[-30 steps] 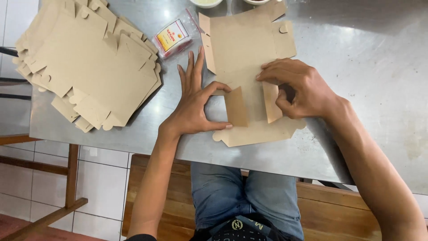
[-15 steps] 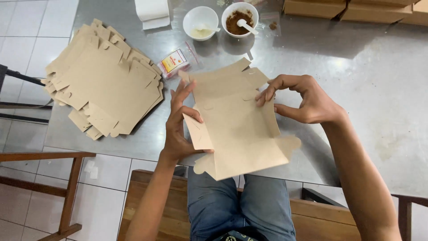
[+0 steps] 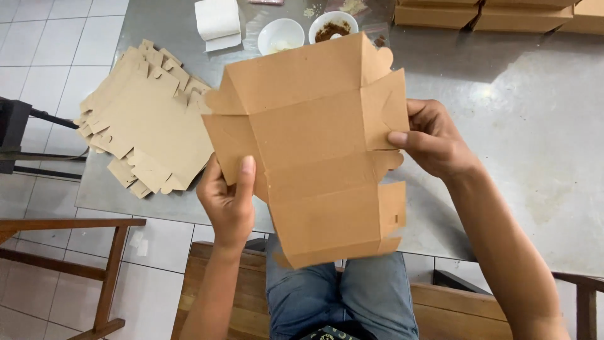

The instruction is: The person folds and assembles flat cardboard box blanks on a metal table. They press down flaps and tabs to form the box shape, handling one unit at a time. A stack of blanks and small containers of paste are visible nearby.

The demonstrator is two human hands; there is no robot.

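holding a flat brown box sheet (image 3: pixel 314 151) up in both hands, above the table edge and lap.

left hand (image 3: pixel 229 201) pinching the sheet's left flap, thumb on top; right hand (image 3: pixel 431 138) pinching the right side flap, thumb pressed on the fold. best to keep both thumbs right on the crease lines and bend slowly, so as not to tear the little tabs. just left of the left hand, a stack of more flat sheets (image 3: pixel 148 123) near the table's left edge, so better not to swing that way. past the top of the sheet, two small white bowls (image 3: pixel 281 34) and a paper roll (image 3: pixel 217 19), close. lots of bare metal table (image 3: pixel 535 126) out past the right hand, good room there. folded boxes (image 3: pixel 503 12) far up at the back.
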